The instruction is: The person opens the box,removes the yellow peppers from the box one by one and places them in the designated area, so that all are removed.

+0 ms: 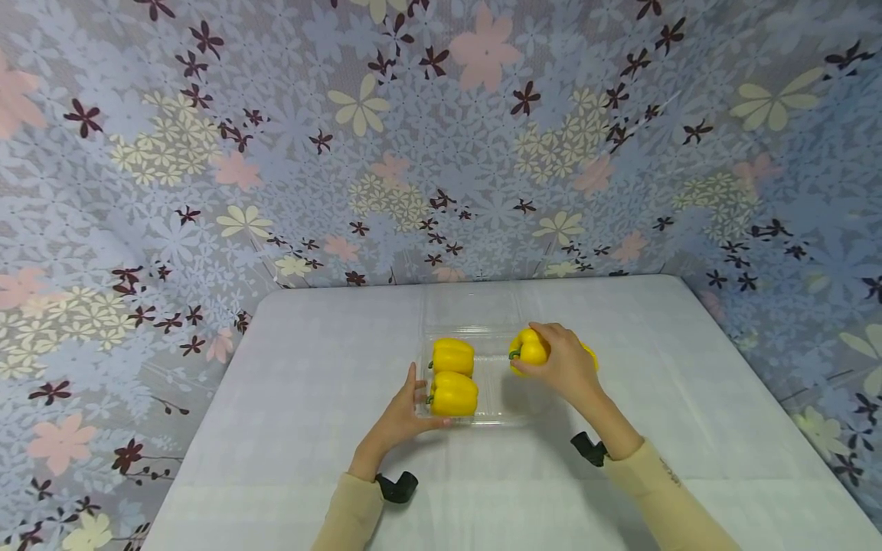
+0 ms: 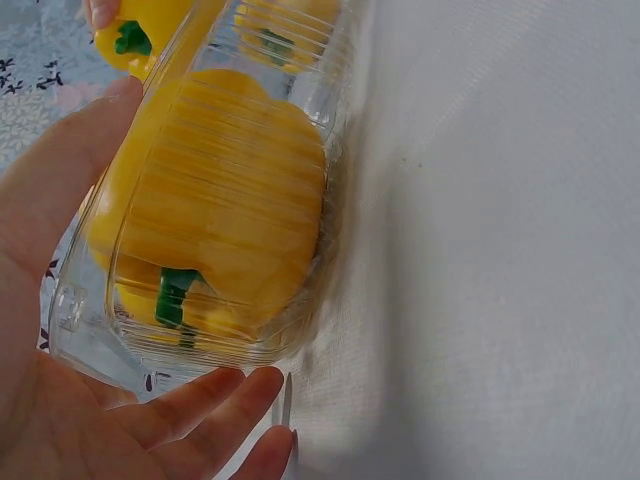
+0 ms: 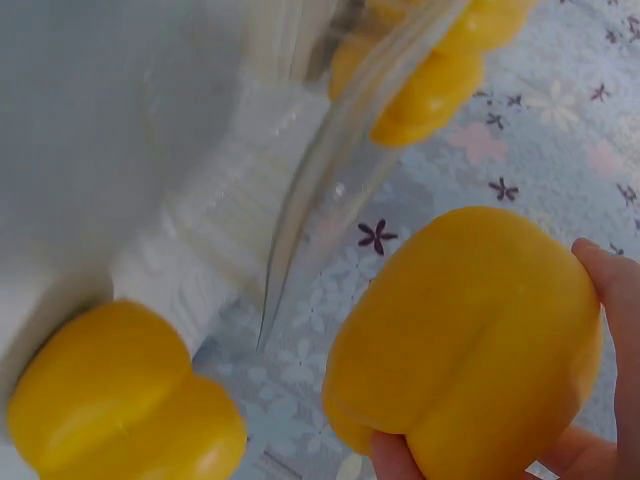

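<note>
A clear plastic container (image 1: 506, 419) stands on the table with two yellow bell peppers, a rear one (image 1: 452, 357) and a front one (image 1: 454, 394), side by side in its left part. My left hand (image 1: 398, 417) holds its front left corner, thumb along the front wall and fingers against the left end. Above the container's right end my right hand (image 1: 568, 366) grips another yellow bell pepper (image 3: 470, 340), green stem pointing left. A further yellow bell pepper (image 3: 125, 400) lies on the table right of the container, mostly hidden behind the right hand in the head view.
The container's transparent lid (image 1: 472, 306) lies folded back toward the far table edge. A white cloth covers the table (image 1: 296, 398). Flowered fabric (image 1: 441, 153) rises behind it. Black wrist mounts (image 1: 397, 487) sit below both hands.
</note>
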`<state>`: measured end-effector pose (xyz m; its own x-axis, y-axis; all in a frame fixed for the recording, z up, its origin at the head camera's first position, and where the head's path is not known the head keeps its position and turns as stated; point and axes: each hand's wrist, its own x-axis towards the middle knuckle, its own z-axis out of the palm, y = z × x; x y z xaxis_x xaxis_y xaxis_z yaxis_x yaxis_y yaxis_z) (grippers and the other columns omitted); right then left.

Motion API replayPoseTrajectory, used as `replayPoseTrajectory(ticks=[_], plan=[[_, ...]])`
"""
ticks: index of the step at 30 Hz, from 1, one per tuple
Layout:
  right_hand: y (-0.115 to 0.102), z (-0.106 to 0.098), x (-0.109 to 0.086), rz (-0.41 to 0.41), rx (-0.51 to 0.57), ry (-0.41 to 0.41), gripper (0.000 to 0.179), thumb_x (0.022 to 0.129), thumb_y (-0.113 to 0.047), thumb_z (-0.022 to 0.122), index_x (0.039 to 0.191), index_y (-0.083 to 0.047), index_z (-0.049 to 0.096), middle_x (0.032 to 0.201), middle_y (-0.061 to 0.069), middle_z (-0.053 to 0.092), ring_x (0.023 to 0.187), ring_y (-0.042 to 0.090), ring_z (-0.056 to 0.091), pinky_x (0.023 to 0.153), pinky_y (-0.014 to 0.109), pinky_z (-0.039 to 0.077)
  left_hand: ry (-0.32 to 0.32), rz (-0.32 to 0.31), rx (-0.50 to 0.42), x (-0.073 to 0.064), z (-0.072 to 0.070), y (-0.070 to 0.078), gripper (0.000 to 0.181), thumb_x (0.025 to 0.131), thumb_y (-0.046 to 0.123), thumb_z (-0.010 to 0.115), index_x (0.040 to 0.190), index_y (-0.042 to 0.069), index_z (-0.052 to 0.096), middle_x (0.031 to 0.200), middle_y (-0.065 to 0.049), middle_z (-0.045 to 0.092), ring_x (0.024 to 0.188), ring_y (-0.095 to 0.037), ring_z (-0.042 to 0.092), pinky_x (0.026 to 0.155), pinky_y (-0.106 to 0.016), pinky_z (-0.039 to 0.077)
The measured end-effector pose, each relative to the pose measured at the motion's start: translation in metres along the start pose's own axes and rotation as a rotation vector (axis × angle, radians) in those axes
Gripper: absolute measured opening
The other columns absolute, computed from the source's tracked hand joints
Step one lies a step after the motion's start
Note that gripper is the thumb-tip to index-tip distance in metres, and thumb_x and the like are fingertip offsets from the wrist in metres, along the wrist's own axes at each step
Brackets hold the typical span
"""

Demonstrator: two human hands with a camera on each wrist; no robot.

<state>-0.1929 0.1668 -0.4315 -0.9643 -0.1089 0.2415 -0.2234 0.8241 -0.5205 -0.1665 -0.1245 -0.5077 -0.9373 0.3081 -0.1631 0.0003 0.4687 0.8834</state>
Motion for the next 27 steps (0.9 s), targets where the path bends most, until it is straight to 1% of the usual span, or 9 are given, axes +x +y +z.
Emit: replayPoseTrajectory(ticks=[7, 15, 27], plan=[[0.005, -0.015, 0.000, 0.047, -0.030, 0.005, 0.071, 0.075, -0.042, 0.076, 0.132, -0.005, 0.054, 0.125, 0.017, 0.059, 0.110, 0.037, 0.055, 0.076, 0.051, 0.052, 0.006, 0.001, 0.003, 0.000, 0.001, -0.001, 0.121, 0.074, 0.040, 0.080, 0.154, 0.010, -0.006, 0.151, -0.017, 0.035, 0.133, -0.034, 0.044, 0.108, -0.058, 0.035], [0.014, -0.025, 0.001, 0.065, -0.055, 0.015, 0.072, 0.077, -0.041, 0.075, 0.134, -0.005, 0.052, 0.128, 0.019, 0.057, 0.111, 0.039, 0.053, 0.076, 0.053, 0.052, 0.005, 0.000, 0.002, 0.001, 0.000, -0.001, 0.121, 0.074, 0.040, 0.080, 0.153, 0.010, -0.006, 0.151, -0.017, 0.035, 0.134, -0.034, 0.044, 0.108, -0.059, 0.034], [0.027, -0.035, -0.001, 0.082, -0.074, 0.039, 0.072, 0.078, -0.041, 0.075, 0.134, -0.002, 0.050, 0.128, 0.023, 0.055, 0.112, 0.044, 0.052, 0.080, 0.059, 0.050, -0.001, -0.002, -0.010, 0.001, 0.000, -0.002, 0.122, 0.074, 0.041, 0.081, 0.153, 0.009, -0.006, 0.151, -0.018, 0.034, 0.133, -0.035, 0.044, 0.109, -0.058, 0.033]])
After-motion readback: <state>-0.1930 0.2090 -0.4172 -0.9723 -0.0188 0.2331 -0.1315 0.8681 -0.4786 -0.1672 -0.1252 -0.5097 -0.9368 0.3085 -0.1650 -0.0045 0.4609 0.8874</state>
